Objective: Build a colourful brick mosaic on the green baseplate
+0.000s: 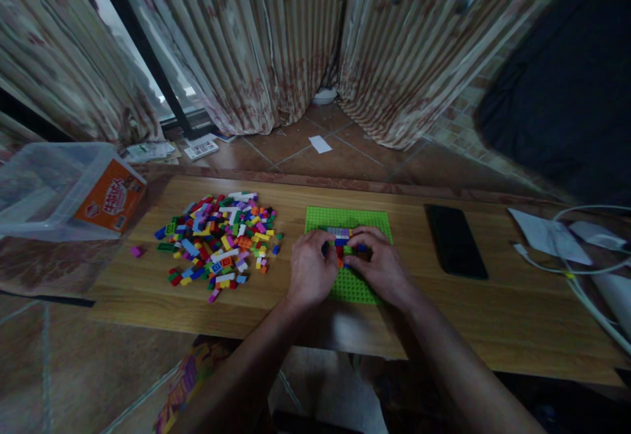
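A green studded baseplate (355, 289) lies on the wooden table in front of me. On it stands a low build of colored toy bricks (340, 239), with grey, blue, red and orange parts showing. My left hand (313, 264) is at the build's left side, its fingers curled in and pressed to the bricks. From the right, my right hand (378, 262) closes thumb and fingers round the other side. The fingers hide much of the build, so single bricks in them cannot be made out.
A large pile of mixed toy bricks (217, 237) spreads to the left on the wooden table (290, 319). A clear plastic bin (49, 184) with an orange label stands beyond it. To the right lie a black phone (456, 242), white cables (547, 269) and a paper sheet (547, 233).
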### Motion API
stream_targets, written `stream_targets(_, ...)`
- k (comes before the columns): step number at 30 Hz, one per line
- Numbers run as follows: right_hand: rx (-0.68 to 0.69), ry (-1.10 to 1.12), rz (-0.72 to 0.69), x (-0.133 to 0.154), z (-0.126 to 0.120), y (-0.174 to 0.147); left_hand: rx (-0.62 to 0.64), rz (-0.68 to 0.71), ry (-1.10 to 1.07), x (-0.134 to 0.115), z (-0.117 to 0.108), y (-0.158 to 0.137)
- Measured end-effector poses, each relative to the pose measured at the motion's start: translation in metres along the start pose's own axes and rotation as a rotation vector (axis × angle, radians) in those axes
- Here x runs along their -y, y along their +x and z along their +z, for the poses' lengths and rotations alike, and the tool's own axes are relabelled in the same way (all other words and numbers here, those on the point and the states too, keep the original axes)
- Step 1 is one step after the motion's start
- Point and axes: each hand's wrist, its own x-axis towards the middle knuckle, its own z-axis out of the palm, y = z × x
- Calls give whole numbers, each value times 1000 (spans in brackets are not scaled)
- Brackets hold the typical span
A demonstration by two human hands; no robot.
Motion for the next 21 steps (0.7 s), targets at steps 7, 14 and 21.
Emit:
stream_targets(7, 36, 44, 45, 1, -1, 6, 16, 12, 24, -1, 0, 0)
stream_targets(14, -25, 76, 22, -5, -10, -3, 9, 18, 21, 0, 1, 0)
stream_targets(21, -137, -136, -79, -4, -14, -9, -37, 86, 80, -1, 3, -3)
